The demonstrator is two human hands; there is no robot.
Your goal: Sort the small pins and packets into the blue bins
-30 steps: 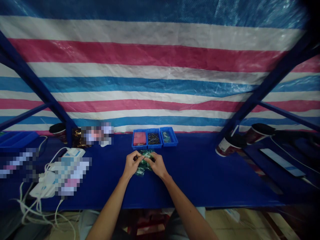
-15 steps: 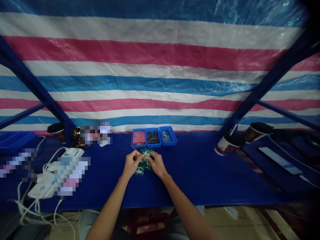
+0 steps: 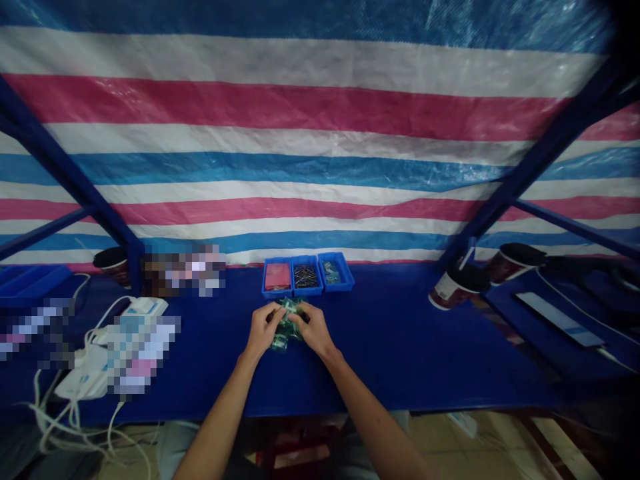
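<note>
My left hand (image 3: 262,329) and my right hand (image 3: 315,328) meet over the middle of the blue table. Thumbs and fingers of both pinch a small shiny greenish plastic packet, its contents too small to make out. More greenish packets (image 3: 280,343) lie in a loose pile under and between the hands. Just beyond the fingertips stand three small blue bins side by side: the left bin (image 3: 277,294) with flat pinkish-red pieces, the middle bin (image 3: 308,291) with thin dark metal pieces like screws, the right bin (image 3: 340,288) with small pale greenish pieces.
White power strips (image 3: 90,370) with tangled cables lie at left. Lidded dark cups (image 3: 453,290) stand at right, near a phone (image 3: 560,320) on a cable. Another cup (image 3: 114,263) and a blue tray (image 3: 37,283) are at far left. A striped tarp (image 3: 320,160) hangs behind the table.
The hands stay in nearly the same place; fingers have shifted slightly around the packet. The bins and pile have not visibly moved.
</note>
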